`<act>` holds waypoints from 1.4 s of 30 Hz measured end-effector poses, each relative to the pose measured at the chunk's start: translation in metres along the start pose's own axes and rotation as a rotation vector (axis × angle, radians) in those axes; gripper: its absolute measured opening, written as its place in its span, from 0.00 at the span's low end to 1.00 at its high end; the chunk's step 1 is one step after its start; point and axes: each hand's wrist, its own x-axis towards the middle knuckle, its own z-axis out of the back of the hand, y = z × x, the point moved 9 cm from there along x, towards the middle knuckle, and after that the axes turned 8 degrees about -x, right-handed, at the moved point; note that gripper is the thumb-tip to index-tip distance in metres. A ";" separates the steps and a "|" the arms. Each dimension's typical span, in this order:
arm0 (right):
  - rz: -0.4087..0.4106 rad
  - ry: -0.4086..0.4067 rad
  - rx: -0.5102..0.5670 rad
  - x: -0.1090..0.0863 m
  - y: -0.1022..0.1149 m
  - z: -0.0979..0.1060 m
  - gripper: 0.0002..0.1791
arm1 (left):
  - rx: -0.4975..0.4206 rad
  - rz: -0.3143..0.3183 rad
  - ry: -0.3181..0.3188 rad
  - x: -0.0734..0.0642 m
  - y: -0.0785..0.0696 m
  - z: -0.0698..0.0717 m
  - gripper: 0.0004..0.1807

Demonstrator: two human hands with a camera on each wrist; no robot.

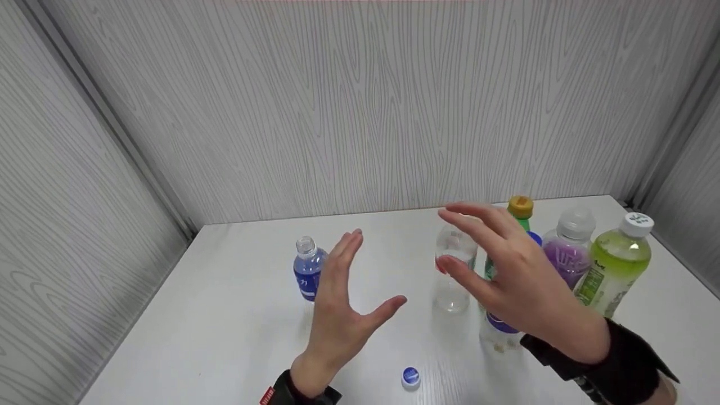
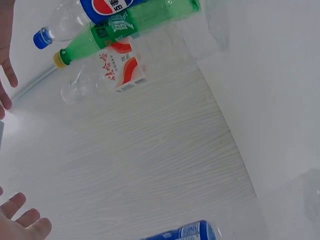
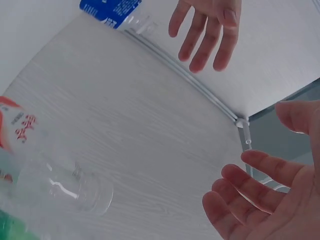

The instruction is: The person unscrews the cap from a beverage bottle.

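Both hands hover over the white table with nothing in them. My left hand has its fingers raised and thumb spread, just right of an uncapped clear bottle with a blue label, and partly covers it. A loose blue-and-white bottle cap lies on the table near the front. My right hand has its fingers loosely bent and thumb apart, in front of the bottle group on the right. Nearest its fingertips stands a clear bottle with a red-and-white label, partly hidden by the hand in the head view.
Also in the right group are a green bottle with a yellow cap, a blue-capped Pepsi bottle, a purple-labelled bottle and a white-capped bottle with green liquid. Grey wood-grain panels wall the table's back and sides.
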 end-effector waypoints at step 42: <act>-0.283 0.029 -0.034 -0.053 -0.105 0.026 0.27 | -0.284 0.365 0.472 -0.026 -0.026 -0.171 0.46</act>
